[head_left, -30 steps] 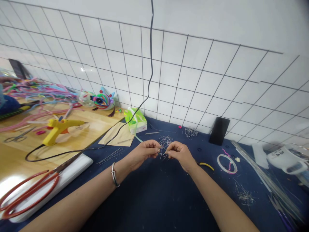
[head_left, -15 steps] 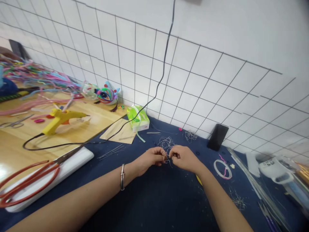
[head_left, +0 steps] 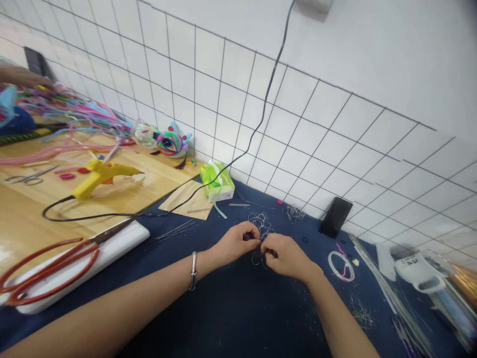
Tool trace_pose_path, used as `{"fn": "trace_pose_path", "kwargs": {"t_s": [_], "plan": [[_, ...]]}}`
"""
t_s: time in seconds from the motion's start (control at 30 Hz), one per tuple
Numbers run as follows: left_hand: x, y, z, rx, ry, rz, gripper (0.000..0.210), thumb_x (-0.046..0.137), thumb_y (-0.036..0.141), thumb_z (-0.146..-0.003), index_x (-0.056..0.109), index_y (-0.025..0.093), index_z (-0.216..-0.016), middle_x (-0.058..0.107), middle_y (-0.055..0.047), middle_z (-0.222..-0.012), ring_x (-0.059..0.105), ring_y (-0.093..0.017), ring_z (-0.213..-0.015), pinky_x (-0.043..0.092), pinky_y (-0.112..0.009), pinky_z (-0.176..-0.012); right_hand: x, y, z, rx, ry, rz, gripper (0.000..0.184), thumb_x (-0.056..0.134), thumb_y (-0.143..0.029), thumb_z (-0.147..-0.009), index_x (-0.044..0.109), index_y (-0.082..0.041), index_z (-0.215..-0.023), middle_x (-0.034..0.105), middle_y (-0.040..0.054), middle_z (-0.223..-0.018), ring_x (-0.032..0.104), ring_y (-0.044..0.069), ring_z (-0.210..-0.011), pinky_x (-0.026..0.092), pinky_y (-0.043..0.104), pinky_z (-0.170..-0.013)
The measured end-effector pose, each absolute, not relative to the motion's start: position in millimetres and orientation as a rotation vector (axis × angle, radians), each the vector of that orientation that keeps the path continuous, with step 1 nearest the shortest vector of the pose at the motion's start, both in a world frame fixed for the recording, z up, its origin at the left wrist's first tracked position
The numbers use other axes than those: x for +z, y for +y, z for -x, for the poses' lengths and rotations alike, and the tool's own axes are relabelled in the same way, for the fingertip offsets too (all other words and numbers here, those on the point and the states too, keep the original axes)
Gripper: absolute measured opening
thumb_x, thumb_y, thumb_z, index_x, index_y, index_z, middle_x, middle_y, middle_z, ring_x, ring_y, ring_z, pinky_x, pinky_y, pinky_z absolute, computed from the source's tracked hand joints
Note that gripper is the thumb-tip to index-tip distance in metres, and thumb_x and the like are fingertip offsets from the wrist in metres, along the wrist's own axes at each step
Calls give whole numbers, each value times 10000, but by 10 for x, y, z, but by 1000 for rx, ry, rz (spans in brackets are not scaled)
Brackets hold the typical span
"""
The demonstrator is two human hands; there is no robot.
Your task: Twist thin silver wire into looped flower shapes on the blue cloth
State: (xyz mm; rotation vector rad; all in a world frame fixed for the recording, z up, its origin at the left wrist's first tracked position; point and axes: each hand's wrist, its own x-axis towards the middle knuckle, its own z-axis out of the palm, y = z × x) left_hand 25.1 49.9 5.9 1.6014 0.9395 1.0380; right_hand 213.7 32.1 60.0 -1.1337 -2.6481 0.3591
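My left hand (head_left: 238,243), with a silver bracelet on its wrist, pinches thin wire between thumb and forefinger above the dark blue cloth. Close beside it, my right hand (head_left: 285,253) has its fingers curled and closed on the same wire piece. Loops of bent silvery wire (head_left: 259,219) spread out just beyond both hands. A small curl hangs below the fingertips. Exactly where the fingers grip the wire is partly hidden.
On the left lie orange-handled shears (head_left: 55,268), a yellow glue gun (head_left: 99,179) and small scissors (head_left: 32,176). A tissue pack (head_left: 218,181) and a black phone (head_left: 336,217) stand by the wall. Rightward are a tape ring (head_left: 342,266), straight wires (head_left: 387,283), pliers (head_left: 404,338) and a white mug (head_left: 421,273).
The view has shifted slightly. My fingers have changed position on the wire, with the left fingertips now nearer the right ones. Another person's hand has come in at the far left.
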Motion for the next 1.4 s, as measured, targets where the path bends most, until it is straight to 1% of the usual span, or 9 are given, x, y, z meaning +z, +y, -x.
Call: {"fn": "trace_pose_path", "kwargs": {"t_s": [0.33, 0.6, 0.73, 0.9, 1.07, 1.17, 1.23, 1.33, 1.4], "plan": [[113, 402, -296, 1057, 763, -1142, 98, 590, 242, -790, 529, 165, -799, 608, -8, -760, 532, -108, -678, 400, -238, -635, 452, 238, -2187, 195, -2598, 970, 199, 502, -57, -742, 609, -184, -852, 605, 33, -833, 539, 152, -809, 421, 261, -740], [100, 424, -288, 1064, 793, -1171, 116, 604, 259, -785, 544, 160, -780, 609, -6, -758, 538, -105, -678, 405, -239, -647, 355, 207, -2185, 28, -2626, 941, 170, 495, -75, -760, 607, -179, -833, 577, 40, -780, 509, 164, -768, 415, 280, -703], [73, 430, -292, 1051, 811, -1107, 137, 609, 252, -771, 542, 171, -858, 625, -9, -766, 555, -112, -672, 407, -241, -636, 333, 208, -2209, 32, -2574, 934, 194, 486, -63, -774, 619, -174, -861, 599, 54, -811, 519, 169, -788, 430, 292, -719], [105, 430, -285, 1085, 791, -1065, 255, 597, 219, -765, 528, 193, -1010, 623, 0, -771, 546, -106, -652, 406, -238, -633, 318, 243, -2229, 173, -2434, 896, 233, 462, -93, -848, 641, -186, -965, 644, 76, -918, 563, 173, -885, 466, 313, -807], [148, 417, -282, 1052, 796, -1157, 118, 573, 225, -786, 582, 161, -885, 604, -12, -790, 536, -107, -692, 404, -240, -658, 335, 288, -2252, 434, -2108, 996, 186, 521, -148, -859, 691, -212, -898, 669, 46, -854, 603, 152, -823, 479, 285, -773], [149, 408, -288, 1047, 801, -1244, 115, 570, 222, -791, 603, 168, -886, 591, -11, -806, 532, -119, -736, 406, -249, -680, 358, 300, -2275, 657, -1892, 1138, 120, 596, -206, -821, 713, -216, -845, 662, 29, -816, 595, 151, -762, 465, 278, -714], [151, 402, -288, 1077, 837, -1320, 127, 575, 220, -791, 619, 180, -904, 601, -21, -876, 544, -138, -819, 418, -270, -749, 350, 310, -2288, 843, -1719, 1203, 102, 644, -259, -788, 717, -212, -842, 652, 18, -778, 571, 142, -697, 445, 267, -651], [165, 390, -283, 1115, 854, -1413, 157, 575, 194, -786, 638, 194, -930, 598, -46, -1087, 530, -176, -1037, 386, -321, -935, 306, 336, -2300, 1059, -1431, 1209, 174, 714, -311, -721, 710, -191, -846, 622, -1, -677, 501, 111, -579, 386, 240, -550], [181, 377, -282, 1082, 804, -1412, 211, 565, 182, -792, 624, 204, -993, 598, -51, -1121, 528, -186, -1083, 374, -347, -979, 283, 356, -2306, 1126, -1319, 1177, 200, 737, -304, -687, 706, -178, -840, 596, -10, -628, 455, 93, -532, 338, 225, -505]]}}
